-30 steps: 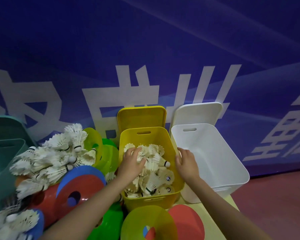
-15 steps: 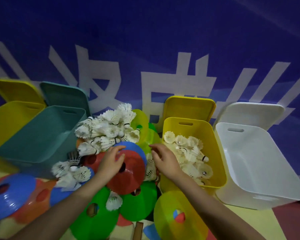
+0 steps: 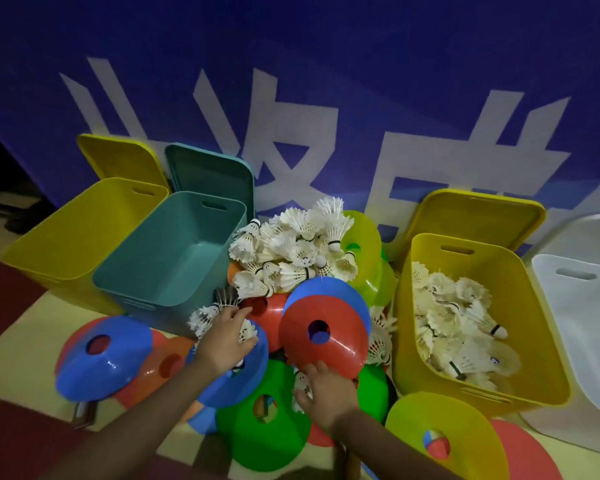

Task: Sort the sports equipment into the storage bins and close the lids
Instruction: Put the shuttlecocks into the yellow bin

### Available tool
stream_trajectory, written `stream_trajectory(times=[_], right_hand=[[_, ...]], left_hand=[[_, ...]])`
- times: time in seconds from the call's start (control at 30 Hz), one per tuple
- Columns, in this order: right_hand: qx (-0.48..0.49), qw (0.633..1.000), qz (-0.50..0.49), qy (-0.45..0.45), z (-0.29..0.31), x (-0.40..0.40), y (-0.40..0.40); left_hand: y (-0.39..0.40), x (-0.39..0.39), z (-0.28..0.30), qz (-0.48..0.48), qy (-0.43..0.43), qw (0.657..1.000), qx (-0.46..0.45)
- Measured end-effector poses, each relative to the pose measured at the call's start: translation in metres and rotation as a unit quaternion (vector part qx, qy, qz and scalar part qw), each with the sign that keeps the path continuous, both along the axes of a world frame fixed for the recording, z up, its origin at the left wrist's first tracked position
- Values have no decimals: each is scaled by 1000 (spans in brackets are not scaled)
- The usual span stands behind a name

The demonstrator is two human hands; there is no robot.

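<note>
We see both bare forearms reaching forward from the bottom edge. The left hand (image 3: 226,342) lies palm down, fingers spread. The right hand (image 3: 326,393) sits nearer, fingers loosely bent.

Large white Chinese characters stand on the blue banner wall (image 3: 326,81) behind the plastic storage bins, but they are cut off by the bins and the frame edge, so none can be read with certainty. The bins, cones and shuttlecocks carry no legible text or numbers.
</note>
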State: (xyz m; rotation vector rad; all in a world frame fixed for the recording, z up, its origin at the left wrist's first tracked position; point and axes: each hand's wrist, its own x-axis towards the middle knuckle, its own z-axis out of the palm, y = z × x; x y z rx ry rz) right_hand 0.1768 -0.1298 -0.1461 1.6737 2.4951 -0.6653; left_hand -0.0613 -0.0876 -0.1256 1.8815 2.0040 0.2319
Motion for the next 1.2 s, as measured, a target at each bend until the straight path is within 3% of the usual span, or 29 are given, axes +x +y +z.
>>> stream_trajectory(times=[0.23,0.33,0.5,0.6,0.67,0.83,1.0,1.2], right_hand=[[-1,994,-75,-82,-11,-26,-19],[-11,990,-104,-90,-15,-34,-19],[-25,987,-158,-32,-21,-37,-23],[-46,980,-191,44,-21,-35,-25],[-49,971,-210,103,-20,-31,-26],[-28,947,-220,234,-3,-16,-23],[-23,884,-270,382,32,4,-11],[22,828,-305,470,71,55,5]], left_hand=[[18,-1,-10,-134,196,971,-23],[21,-7,-14,-176,211,961,-40],[24,-16,-13,-229,205,948,-84],[21,-22,-18,-264,235,934,-54],[19,-25,-18,-249,192,949,-31],[9,-22,-4,-140,-58,988,16],[3,1,19,-84,-207,973,61],[6,69,58,-23,-331,940,85]])
